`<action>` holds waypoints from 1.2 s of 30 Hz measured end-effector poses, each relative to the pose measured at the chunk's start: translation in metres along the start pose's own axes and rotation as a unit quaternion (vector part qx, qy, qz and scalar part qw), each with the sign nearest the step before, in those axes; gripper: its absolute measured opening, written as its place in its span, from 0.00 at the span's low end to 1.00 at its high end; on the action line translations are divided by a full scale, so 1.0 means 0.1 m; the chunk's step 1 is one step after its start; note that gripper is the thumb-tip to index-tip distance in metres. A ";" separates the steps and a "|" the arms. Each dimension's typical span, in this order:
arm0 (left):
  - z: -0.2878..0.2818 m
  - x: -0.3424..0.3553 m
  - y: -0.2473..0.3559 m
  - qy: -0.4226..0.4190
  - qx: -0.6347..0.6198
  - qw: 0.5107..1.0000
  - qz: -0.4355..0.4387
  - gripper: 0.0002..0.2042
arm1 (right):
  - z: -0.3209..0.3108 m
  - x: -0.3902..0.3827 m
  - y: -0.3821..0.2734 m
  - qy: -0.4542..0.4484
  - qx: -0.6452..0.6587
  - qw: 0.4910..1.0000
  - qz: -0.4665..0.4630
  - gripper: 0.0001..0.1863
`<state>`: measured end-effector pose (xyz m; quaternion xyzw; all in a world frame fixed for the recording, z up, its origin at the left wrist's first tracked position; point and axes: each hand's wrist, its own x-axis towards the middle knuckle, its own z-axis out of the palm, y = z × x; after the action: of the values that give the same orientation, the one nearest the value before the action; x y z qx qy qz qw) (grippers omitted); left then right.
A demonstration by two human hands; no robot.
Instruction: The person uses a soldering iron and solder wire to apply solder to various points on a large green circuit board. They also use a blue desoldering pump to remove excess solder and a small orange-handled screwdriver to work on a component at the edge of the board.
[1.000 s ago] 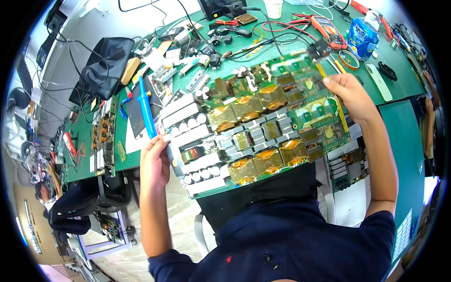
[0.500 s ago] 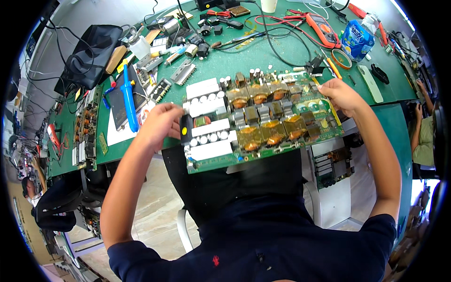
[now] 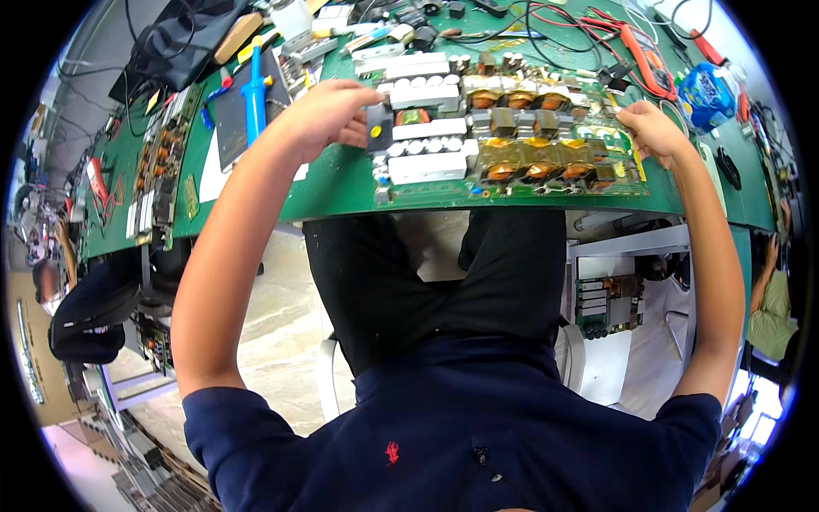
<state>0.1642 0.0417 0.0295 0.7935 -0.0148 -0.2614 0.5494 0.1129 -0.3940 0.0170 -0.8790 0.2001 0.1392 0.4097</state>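
A large green circuit board lies flat along the near edge of the table. Two rows of amber-taped transformers fill its right part, with white heatsink blocks and round white-topped capacitors on the left. My left hand is at the board's left end, its fingertips against a black block with a yellow dot; the fingers are loosely curled. At the opposite end, my right hand pinches the right edge, where a yellow strip runs. The thumb and forefinger show there, while the other fingers are partly hidden.
A blue desoldering pump lies on a dark tablet-like slab to the left. Another long board stands farther left. Red multimeter, cables and a blue packet are at the back right. One more board sits below the table.
The circuit board was tilted and raised over the table's near edge above my lap; now it rests on the tabletop, farther forward. Both hands moved forward with it, and the view shifted.
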 end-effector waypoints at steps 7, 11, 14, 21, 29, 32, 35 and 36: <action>-0.02 -0.17 0.17 -0.080 0.012 0.996 0.021 0.30 | -0.05 0.17 0.02 0.002 0.006 1.000 0.001 0.12; -0.02 -0.30 0.18 -0.088 0.000 0.995 0.044 0.30 | -0.11 0.20 0.07 -0.023 -0.002 1.000 -0.011 0.11; 0.01 -0.36 0.08 -0.040 -0.007 0.997 0.071 0.26 | -0.08 0.19 0.11 0.031 0.004 0.999 -0.015 0.14; 0.50 -0.75 -0.16 0.153 0.339 0.827 0.422 0.17 | -0.11 0.04 0.03 0.046 -0.178 0.982 -0.040 0.21; 0.78 -0.76 -0.41 0.176 0.399 0.790 0.431 0.18 | -0.10 -0.11 -0.24 0.086 -0.319 0.939 -0.093 0.27; 0.84 -0.75 -0.37 0.184 0.407 0.785 0.430 0.19 | -0.32 -0.35 -0.34 0.107 -0.241 0.954 -0.142 0.27; 0.95 -0.69 -0.42 0.207 0.387 0.794 0.421 0.20 | -0.22 -0.46 0.03 0.229 -0.129 0.935 -0.236 0.22; 0.98 -0.67 -0.42 0.218 0.381 0.793 0.423 0.19 | -0.13 -0.54 0.14 0.264 -0.077 0.925 -0.262 0.16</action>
<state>0.0527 -0.0053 -0.0065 0.8890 -0.3273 0.2033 0.2475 0.0602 -0.3997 0.0379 -0.9340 0.0517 -0.1949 0.2950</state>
